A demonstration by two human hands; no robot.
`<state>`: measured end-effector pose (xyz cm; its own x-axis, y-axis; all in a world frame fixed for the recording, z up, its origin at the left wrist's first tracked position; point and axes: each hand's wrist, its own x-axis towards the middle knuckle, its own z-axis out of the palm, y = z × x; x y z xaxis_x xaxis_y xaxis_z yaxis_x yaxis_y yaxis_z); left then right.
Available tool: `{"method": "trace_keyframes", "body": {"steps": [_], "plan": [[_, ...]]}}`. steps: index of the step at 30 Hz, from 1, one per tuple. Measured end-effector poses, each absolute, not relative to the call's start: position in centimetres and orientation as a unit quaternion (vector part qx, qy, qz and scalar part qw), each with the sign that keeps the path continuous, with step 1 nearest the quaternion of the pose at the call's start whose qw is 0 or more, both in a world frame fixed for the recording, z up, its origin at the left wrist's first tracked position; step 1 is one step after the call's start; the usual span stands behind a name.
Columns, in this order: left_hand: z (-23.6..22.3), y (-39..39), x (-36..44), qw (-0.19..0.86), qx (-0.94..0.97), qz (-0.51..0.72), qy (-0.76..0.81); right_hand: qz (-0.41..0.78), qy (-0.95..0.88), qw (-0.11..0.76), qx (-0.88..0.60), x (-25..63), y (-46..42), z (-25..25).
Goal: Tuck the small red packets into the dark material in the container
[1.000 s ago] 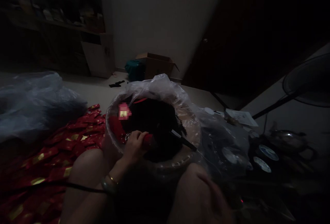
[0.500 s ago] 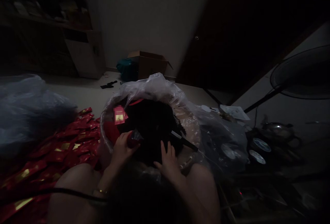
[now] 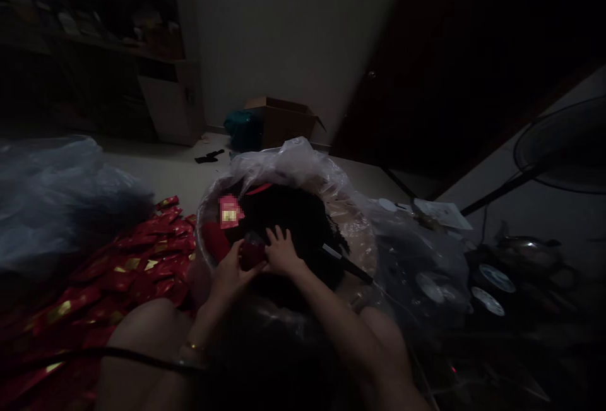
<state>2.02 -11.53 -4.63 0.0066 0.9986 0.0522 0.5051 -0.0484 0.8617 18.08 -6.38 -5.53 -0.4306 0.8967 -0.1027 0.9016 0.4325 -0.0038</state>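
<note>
The right hand (image 3: 283, 254), a moment earlier apart from the small red packet (image 3: 252, 253), had come up beside it with fingers spread, bringing both hands to it over the plastic-lined tub (image 3: 362, 240), the left hand (image 3: 228, 275) pinching it between its fingers.

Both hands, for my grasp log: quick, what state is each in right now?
Left hand: closed around a dark red packet.
Right hand: open, fingers spread, beside the packet; whether it touches it cannot be told.
</note>
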Motion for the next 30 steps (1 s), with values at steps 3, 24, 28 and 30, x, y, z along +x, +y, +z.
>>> {"method": "trace_keyframes", "body": {"steps": [3,24,28,30], "plan": [[-5.1,-11.3,1.9,0.338,0.632,0.394,0.576,-0.005,0.888,0.05,0.457,17.9,-8.0,-5.5],[-4.7,-11.6,2.8,0.287,0.698,0.217,0.62,-0.043,0.842,-0.321,0.431,22.3,-9.3,-8.1],[-4.5,-11.6,3.2,0.271,0.7,0.199,0.63,-0.318,0.53,-0.562,0.55,20.7,-9.4,-6.8],[-4.3,-11.6,3.5,0.267,0.7,0.188,0.635,-0.448,0.325,-0.616,0.561,20.0,-9.4,-6.2]]}}
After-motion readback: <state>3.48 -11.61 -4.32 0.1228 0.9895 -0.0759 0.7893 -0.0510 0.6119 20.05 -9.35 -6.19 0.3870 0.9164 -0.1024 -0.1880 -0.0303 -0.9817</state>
